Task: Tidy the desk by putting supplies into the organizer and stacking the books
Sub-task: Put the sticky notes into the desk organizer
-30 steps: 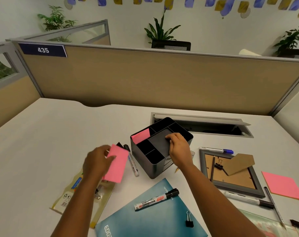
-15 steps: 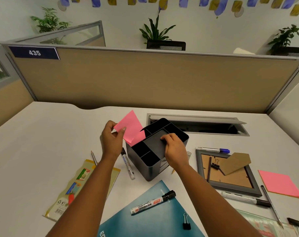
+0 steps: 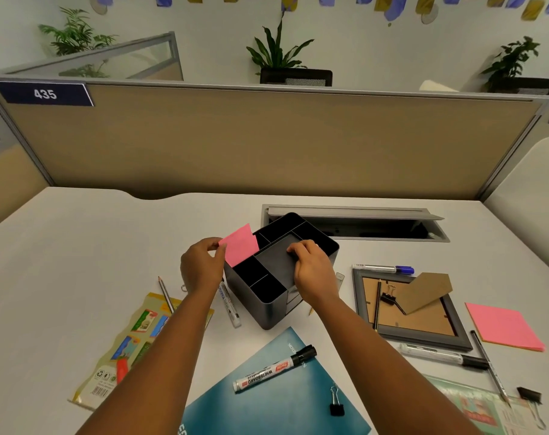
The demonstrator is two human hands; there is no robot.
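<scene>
White desk (image 3: 78, 246), beige partition (image 3: 267, 139)

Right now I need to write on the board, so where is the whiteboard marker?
In the head view, the whiteboard marker lies on the teal book, near the desk's front edge, just in front of the organizer.

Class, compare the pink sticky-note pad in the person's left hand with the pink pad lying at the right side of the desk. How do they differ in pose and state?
The held pad stands tilted on edge, its lower part inside the organizer; the desk pad lies flat on the desk. The left hand pinches the held pad; nothing touches the desk pad. The held pad shows less of its face than the desk pad. Both are pink and rectangular.
</scene>
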